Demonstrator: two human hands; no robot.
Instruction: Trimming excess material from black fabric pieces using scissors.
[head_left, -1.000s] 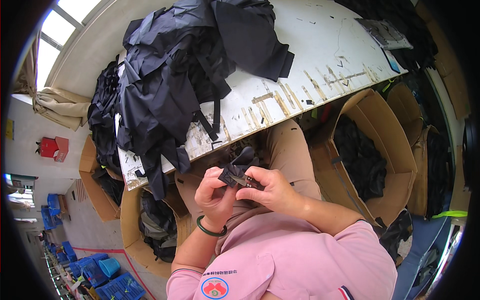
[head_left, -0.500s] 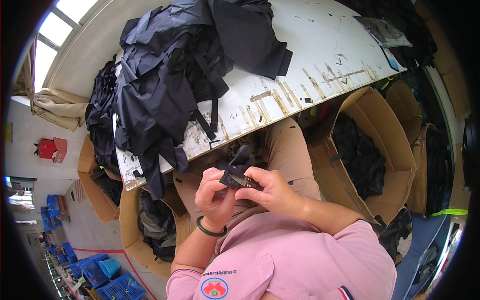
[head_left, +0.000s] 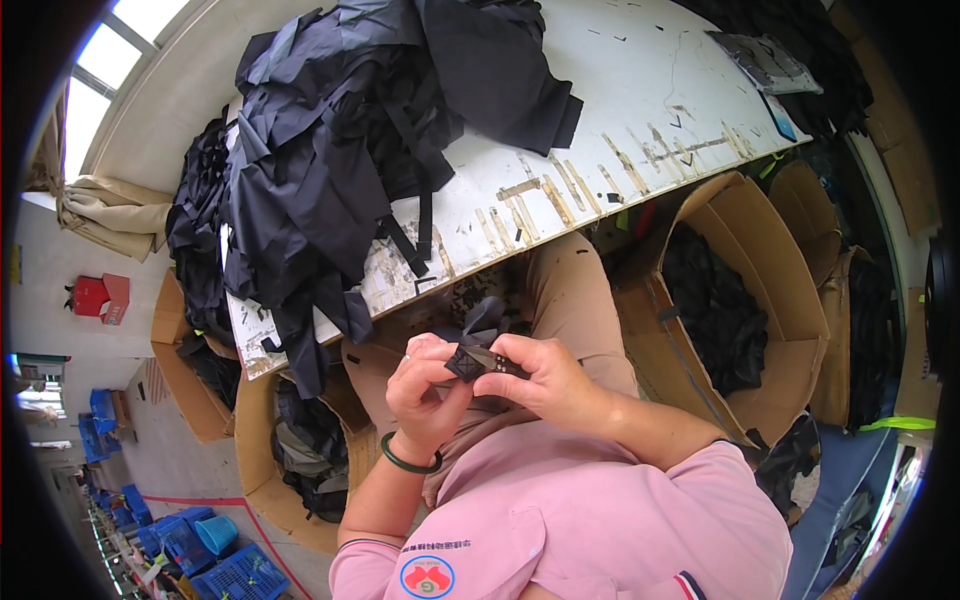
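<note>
Over my lap, my left hand (head_left: 420, 388) pinches a piece of black webbing strap (head_left: 461, 364) with a stitched cross near its end. My right hand (head_left: 548, 378) grips a small bladed tool (head_left: 507, 367) with a dark, riveted handle. Its pointed metal blade lies against the strap, between the two hands; whether it is a knife or thread snips I cannot make out. More black fabric (head_left: 487, 314) hangs just beyond my fingers, below the table edge.
A heap of black fabric pieces (head_left: 310, 170) covers the left of the white table (head_left: 600, 110) and droops over its edge. Cardboard boxes holding black goods stand at the right (head_left: 775, 290) and left (head_left: 262, 455). Blue crates (head_left: 240, 577) sit on the floor at far left.
The stitched strap end has turned so its cross now faces up more plainly. My hands have stayed almost in place, with the blade still against the strap.
</note>
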